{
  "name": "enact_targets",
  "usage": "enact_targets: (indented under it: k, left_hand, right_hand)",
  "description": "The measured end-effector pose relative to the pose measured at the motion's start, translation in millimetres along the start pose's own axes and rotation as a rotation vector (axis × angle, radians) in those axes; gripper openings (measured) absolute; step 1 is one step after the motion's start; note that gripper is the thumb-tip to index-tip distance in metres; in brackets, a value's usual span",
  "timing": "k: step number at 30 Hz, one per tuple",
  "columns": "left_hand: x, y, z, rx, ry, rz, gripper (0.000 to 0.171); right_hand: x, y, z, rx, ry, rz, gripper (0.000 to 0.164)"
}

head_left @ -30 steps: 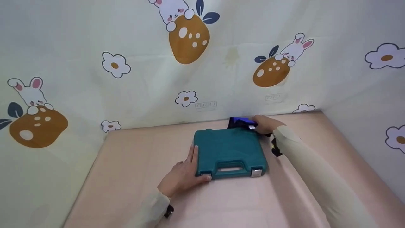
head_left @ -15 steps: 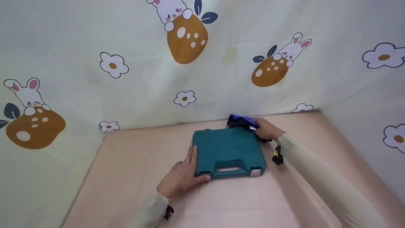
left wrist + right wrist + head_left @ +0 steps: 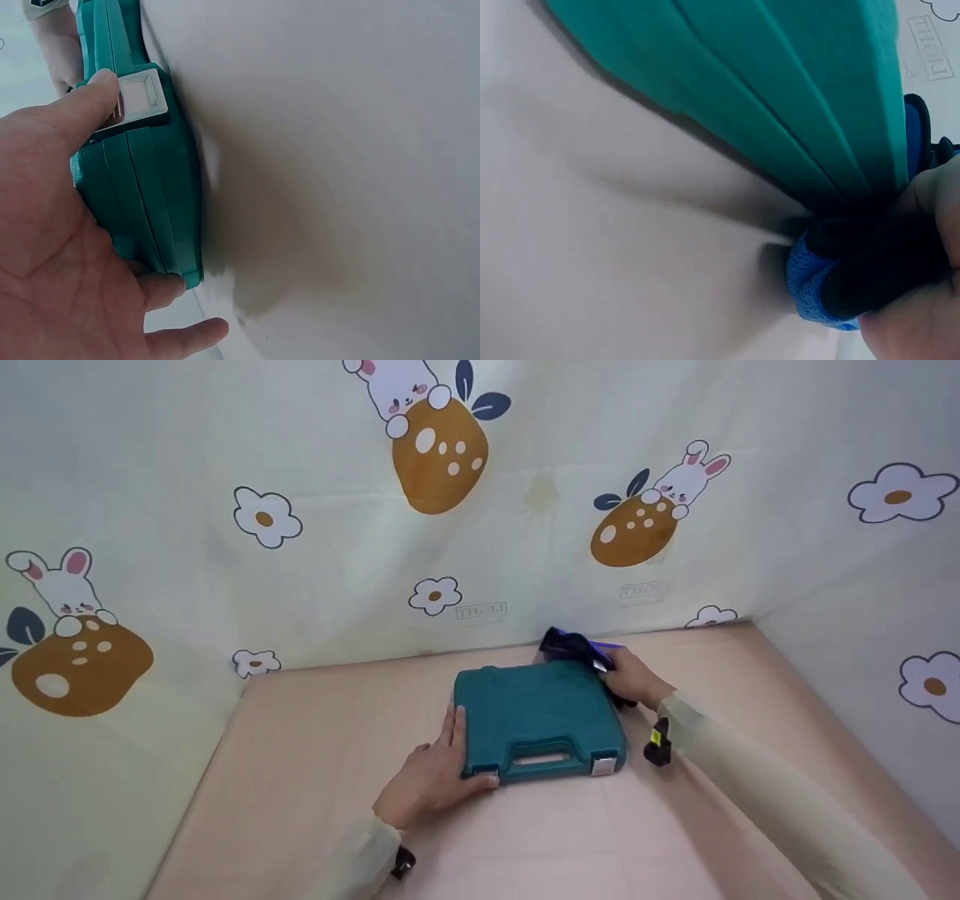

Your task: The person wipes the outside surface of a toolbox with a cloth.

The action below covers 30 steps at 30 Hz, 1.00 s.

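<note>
A teal plastic carrying case point(image 3: 536, 709) lies flat on the pink-beige surface, its moulded handle and two silver latches facing me. My left hand point(image 3: 431, 772) holds its near left corner. In the left wrist view the thumb point(image 3: 94, 101) presses beside a latch point(image 3: 142, 95), and the other fingers lie along the case's side. At the far right corner my right hand point(image 3: 630, 671) grips a folded blue cloth with black edging point(image 3: 574, 646). The right wrist view has this blue cloth point(image 3: 810, 281) bunched between thumb and fingers, close against the case's edge point(image 3: 780, 112).
Pale fabric walls point(image 3: 337, 585) printed with rabbits and flowers rise behind the surface and on both sides. The cloth is close to the back wall. Black wrist straps point(image 3: 658, 742) hang below both sleeves.
My right hand has drawn slightly toward me, and the blue cloth has tilted, its left end now higher. The left hand and the case keep their places; the view has shifted slightly.
</note>
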<state>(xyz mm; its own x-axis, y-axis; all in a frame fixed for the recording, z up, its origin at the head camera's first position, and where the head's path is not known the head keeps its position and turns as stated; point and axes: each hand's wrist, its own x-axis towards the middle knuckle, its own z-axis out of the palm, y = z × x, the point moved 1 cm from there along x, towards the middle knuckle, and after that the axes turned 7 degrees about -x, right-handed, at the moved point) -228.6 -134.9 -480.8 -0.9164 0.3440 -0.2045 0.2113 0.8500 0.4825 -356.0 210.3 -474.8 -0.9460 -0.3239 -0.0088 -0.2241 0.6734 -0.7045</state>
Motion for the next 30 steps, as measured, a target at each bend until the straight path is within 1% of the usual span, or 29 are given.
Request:
enact_targets:
  k: [6, 11, 13, 14, 17, 19, 23, 27, 30]
  left_hand:
    - [2.5, -0.8, 1.1, -0.031, 0.003, 0.002, 0.126]
    - [2.9, -1.9, 1.2, -0.049, -0.001, 0.006, 0.127]
    - [2.9, -2.2, 1.0, -0.053, -0.004, 0.005, 0.127]
    - [2.8, -2.3, 0.8, -0.057, -0.008, 0.005, 0.127]
    - [2.7, -2.7, 0.7, -0.064, -0.017, 0.002, 0.127]
    - [2.5, -3.0, 0.9, -0.067, -0.023, 0.000, 0.127]
    - [1.8, -3.5, 1.6, -0.075, -0.024, 0.000, 0.127]
    - [1.8, -3.1, 1.4, -0.079, -0.027, -0.003, 0.128]
    - [2.2, -3.0, 0.8, -0.078, -0.027, -0.006, 0.128]
  right_hand:
    - [-4, 2, 4, 0.020, 0.046, -0.011, 0.048]
    - [-11, 4, 9, 0.014, 0.080, 0.030, 0.033]
    - [-13, 4, 10, 0.015, 0.089, 0.022, 0.037]
    - [-14, 4, 11, 0.018, 0.093, 0.007, 0.042]
    - [-18, 3, 12, 0.021, 0.101, -0.009, 0.048]
    - [-20, 3, 12, 0.022, 0.103, -0.012, 0.050]
    - [-24, 1, 13, 0.012, 0.114, 0.003, 0.045]
    - [-28, 1, 13, -0.007, 0.127, 0.024, 0.031]
    - [-33, 0, 13, -0.015, 0.119, 0.039, 0.030]
